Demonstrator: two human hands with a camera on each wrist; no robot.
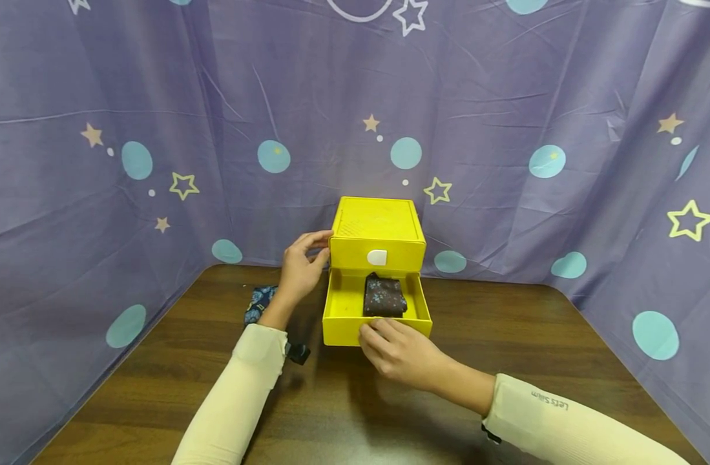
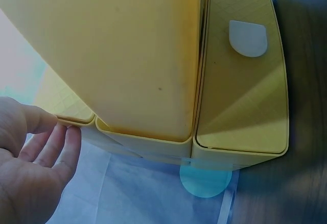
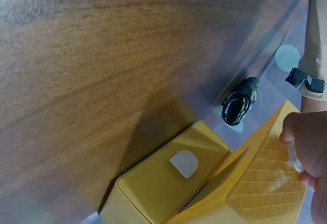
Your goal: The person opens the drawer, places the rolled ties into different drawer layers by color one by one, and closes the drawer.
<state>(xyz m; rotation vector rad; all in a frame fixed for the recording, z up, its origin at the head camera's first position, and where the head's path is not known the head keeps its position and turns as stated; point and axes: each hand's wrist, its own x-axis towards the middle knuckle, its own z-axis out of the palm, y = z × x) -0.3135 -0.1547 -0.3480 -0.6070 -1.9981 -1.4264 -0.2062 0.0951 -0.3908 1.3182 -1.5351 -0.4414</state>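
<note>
In the head view, a yellow drawer unit (image 1: 379, 219) stands on the table with one drawer (image 1: 344, 300) pulled out below its top one. A folded dark cloth (image 1: 384, 297) with a small light pattern lies inside that drawer. My right hand (image 1: 404, 355) is at the drawer's front; in the right wrist view its thumb and fingers pinch the white handle (image 3: 294, 157). My left hand (image 1: 302, 268) touches the unit's upper left side with fairly straight fingers (image 2: 67, 145). In the left wrist view, the bottom drawer (image 2: 242, 96) is closed.
A rolled dark blue patterned cloth (image 1: 260, 302) lies on the wooden table (image 1: 494, 323), left of the unit and partly behind my left forearm. A purple curtain (image 1: 477, 90) with stars and dots hangs behind and along both sides of the table.
</note>
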